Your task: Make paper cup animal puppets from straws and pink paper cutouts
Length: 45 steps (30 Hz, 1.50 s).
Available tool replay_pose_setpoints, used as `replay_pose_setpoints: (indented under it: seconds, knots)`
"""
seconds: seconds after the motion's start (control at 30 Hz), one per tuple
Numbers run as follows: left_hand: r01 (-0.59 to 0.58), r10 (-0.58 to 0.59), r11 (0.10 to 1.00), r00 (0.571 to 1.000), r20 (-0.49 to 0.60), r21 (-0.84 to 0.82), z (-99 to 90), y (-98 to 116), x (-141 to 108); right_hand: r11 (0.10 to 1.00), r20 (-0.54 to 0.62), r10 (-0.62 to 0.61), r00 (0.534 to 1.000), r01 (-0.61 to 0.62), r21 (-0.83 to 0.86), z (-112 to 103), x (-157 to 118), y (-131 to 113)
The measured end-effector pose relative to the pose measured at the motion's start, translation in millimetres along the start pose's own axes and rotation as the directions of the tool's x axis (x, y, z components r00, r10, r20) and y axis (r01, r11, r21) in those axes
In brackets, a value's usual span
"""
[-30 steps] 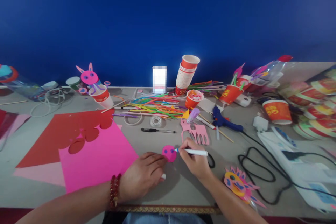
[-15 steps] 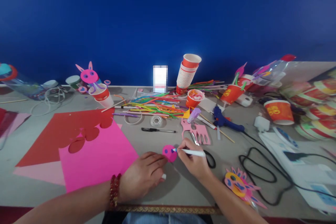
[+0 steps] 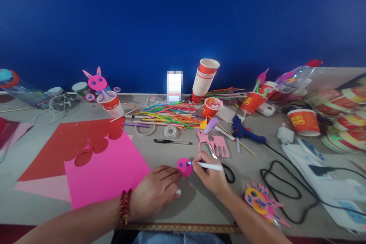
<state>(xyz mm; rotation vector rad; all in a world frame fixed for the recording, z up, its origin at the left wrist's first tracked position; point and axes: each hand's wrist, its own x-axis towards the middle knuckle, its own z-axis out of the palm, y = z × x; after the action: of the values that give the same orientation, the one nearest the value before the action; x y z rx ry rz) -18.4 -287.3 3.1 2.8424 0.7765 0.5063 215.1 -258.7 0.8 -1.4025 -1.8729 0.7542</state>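
A bright pink foam circle [image 3: 185, 167] with two dark purple-blue spots lies flat on the table. The fingertips of my left hand [image 3: 160, 187] press down its left edge, and a small white piece, perhaps a marker cap [image 3: 178, 192], pokes out by the thumb. My right hand [image 3: 210, 173] pinches a white marker [image 3: 210, 166], its blue tip touching the right spot. Beside that hand lie scissors [image 3: 228, 173], mostly hidden by it, and a cut pink foam sheet [image 3: 219, 145]. To the left are uncut pink [image 3: 105, 171] and red [image 3: 48, 148] foam sheets.
Coloured pipe cleaners [image 3: 168, 114], a tape roll [image 3: 170, 132] and a black pen [image 3: 173, 142] lie ahead. A blue glue gun [image 3: 246, 131] trails its cord rightward. Stacked paper cups [image 3: 204, 80] stand behind; a pink rabbit figure [image 3: 97, 82] tops a cup at left.
The marker's back end has tilted very slightly. Both hands and the pink circle otherwise keep their places.
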Motion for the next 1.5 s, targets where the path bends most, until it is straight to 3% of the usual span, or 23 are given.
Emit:
replay_pose_setpoints:
  seconds: [0.8,1.07,1.5]
  knots:
    - [-0.004,0.004,1.0,1.0,-0.006,0.004,-0.2,-1.4,0.5,1.0,-0.018,0.0,1.0,0.001,0.023,1.8,-0.9,4.2]
    - [-0.002,0.002,1.0,1.0,-0.008,0.005,0.4,-1.1,-0.6,0.997,-0.076,0.002,0.997,0.004,0.076,0.6,-1.9,5.2]
    - [-0.009,0.009,1.0,1.0,-0.006,0.001,-0.9,-0.7,-0.1,1.0,-0.026,0.012,1.0,-0.012,0.023,3.0,-0.1,4.5]
